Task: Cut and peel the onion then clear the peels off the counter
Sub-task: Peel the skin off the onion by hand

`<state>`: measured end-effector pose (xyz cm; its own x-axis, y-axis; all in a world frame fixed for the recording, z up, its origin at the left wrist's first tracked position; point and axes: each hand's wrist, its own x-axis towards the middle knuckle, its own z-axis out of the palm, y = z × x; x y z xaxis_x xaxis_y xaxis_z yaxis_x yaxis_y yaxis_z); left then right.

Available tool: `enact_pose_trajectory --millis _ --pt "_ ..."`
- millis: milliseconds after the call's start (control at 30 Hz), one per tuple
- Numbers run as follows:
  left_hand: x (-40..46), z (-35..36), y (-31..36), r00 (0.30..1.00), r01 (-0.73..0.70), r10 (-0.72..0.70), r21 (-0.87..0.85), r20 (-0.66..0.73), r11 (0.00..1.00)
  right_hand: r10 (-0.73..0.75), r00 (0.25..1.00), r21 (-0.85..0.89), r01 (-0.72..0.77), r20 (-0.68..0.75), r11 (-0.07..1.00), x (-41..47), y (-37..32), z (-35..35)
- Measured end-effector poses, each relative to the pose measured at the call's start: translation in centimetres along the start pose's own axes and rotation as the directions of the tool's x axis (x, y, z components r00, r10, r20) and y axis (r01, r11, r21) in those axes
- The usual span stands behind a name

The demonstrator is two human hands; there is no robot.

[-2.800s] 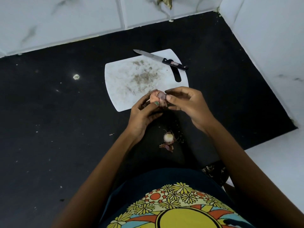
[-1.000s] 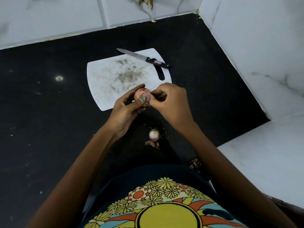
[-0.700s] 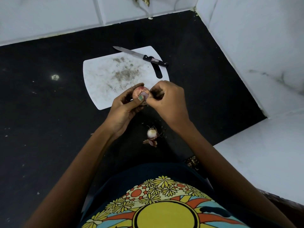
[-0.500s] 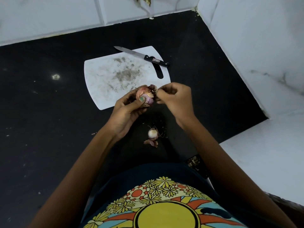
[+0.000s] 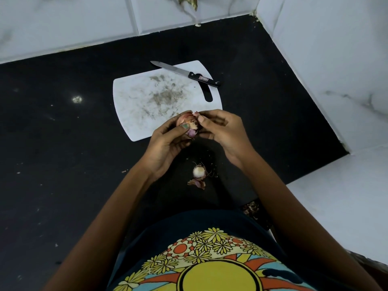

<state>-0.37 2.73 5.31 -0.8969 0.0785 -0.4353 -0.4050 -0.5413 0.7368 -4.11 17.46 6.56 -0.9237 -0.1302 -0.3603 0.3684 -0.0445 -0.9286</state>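
Partway: onion (image 5: 187,125) gripped in left hand (image 5: 168,143), skin pinched by right hand (image 5: 220,131); cut end and peels (image 5: 198,175) below center, not cleared.

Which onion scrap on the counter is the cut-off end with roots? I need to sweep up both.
The pale round scrap with thin roots, nearer the hands; the other scrap is flat, purplish-brown skin.
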Motion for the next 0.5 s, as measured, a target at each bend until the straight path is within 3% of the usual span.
enact_pose_trajectory --millis 100,200,300,367,400,500 --pt "-0.1 -0.1 0.0 1.0 0.005 -0.005 0.012 0.016 1.0 0.011 0.998 0.011 -0.011 -0.06 1.0 0.1 0.8 -0.3" --pt "-0.2 -0.1 0.1 1.0 0.012 -0.012 0.033 -0.005 0.999 -0.058 0.991 -0.242 0.028 -0.117 0.97 0.0 2.4 -1.1" --pt "-0.2 0.0 0.1 1.0 0.012 -0.011 0.076 -0.014 0.997 -0.118 0.993 -0.701 0.084 0.0 0.708 -0.2 3.4 -1.9" --pt "-0.2 0.0 0.0 1.0 0.007 -0.005 0.089 -0.024 0.996 -0.138 0.99 -0.829 0.106 0.034 0.549 -0.4 3.3 -2.0" --pt "-0.2 0.1 0.0 0.999 0.003 0.001 0.099 -0.033 0.995 -0.183 0.983 -0.826 0.124 0.026 0.55 -0.4 2.9 -2.0" --pt "-0.1 0.1 -0.2 0.998 -0.034 0.042 0.162 -0.047 0.986 -0.327 0.945 -0.637 0.267 0.024 0.724 -0.7 0.7 -1.7"
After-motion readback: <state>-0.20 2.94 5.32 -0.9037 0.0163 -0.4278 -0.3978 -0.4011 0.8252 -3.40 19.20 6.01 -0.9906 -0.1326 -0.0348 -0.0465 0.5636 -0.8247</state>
